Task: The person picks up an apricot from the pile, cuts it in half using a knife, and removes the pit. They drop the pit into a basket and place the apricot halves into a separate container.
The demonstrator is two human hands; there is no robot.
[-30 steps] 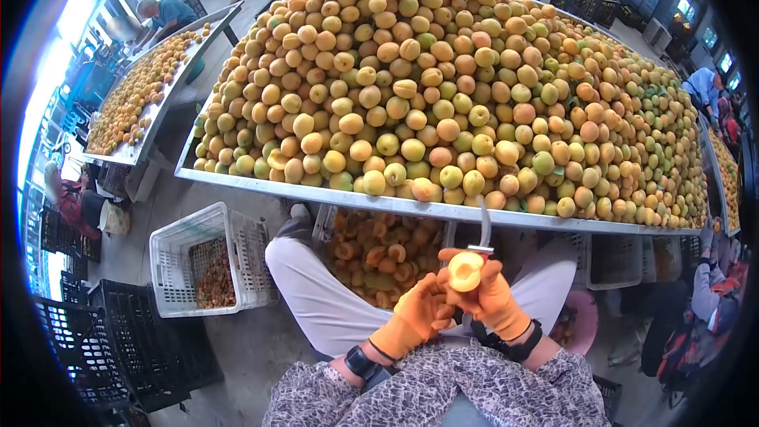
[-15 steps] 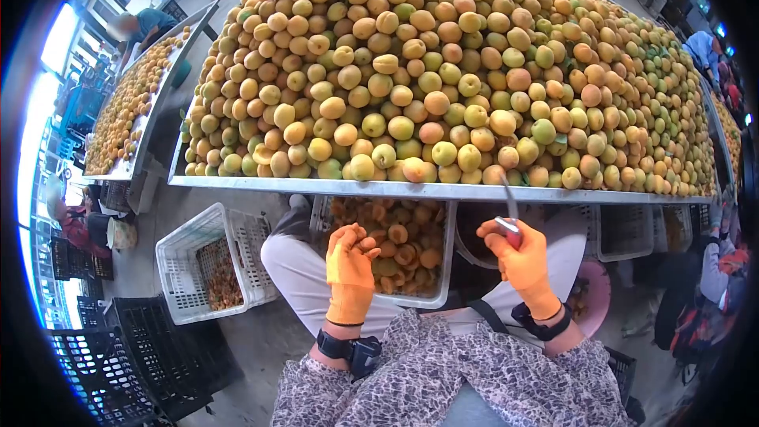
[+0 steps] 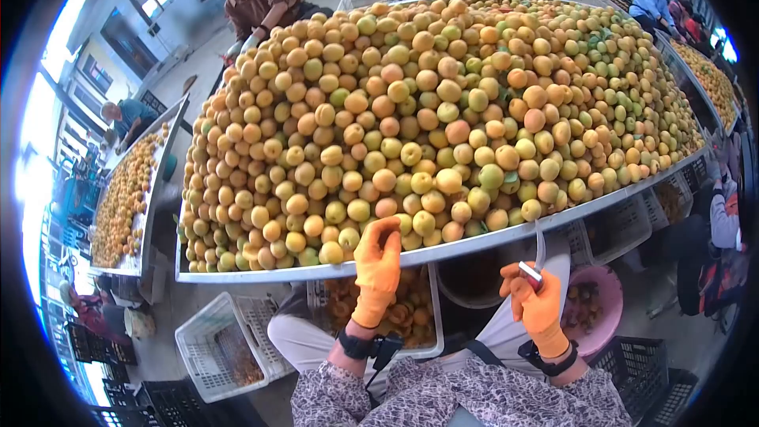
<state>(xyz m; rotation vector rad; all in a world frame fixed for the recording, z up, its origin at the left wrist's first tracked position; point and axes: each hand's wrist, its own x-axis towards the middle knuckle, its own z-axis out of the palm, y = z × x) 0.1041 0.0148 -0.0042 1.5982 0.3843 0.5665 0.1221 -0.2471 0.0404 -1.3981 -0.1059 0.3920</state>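
My left hand (image 3: 378, 269), in an orange glove, is raised over the near metal edge (image 3: 427, 255) of a big table heaped with apricots (image 3: 411, 154). Its fingers are curved and apart, with no fruit visible between them, close to the lowest apricots. Farther right, my right hand (image 3: 536, 304), also gloved in orange, is closed around a small knife (image 3: 530, 272) whose blade points up toward the table edge. Beneath my left hand, a white crate (image 3: 437, 324) holds opened apricot halves, partly hidden by the hand and wrist.
A white crate (image 3: 207, 348) with brownish scraps stands at lower left. A pink basin (image 3: 609, 300) and black crates (image 3: 632, 360) are at right. One person (image 3: 265, 0) leans at the heap's far left side; another table of apricots (image 3: 118, 217) stands at left.
The view has tilted up and turned, showing more of the far side and a person there. My left hand has moved up from above the crate to the table edge. My right hand still holds the knife.
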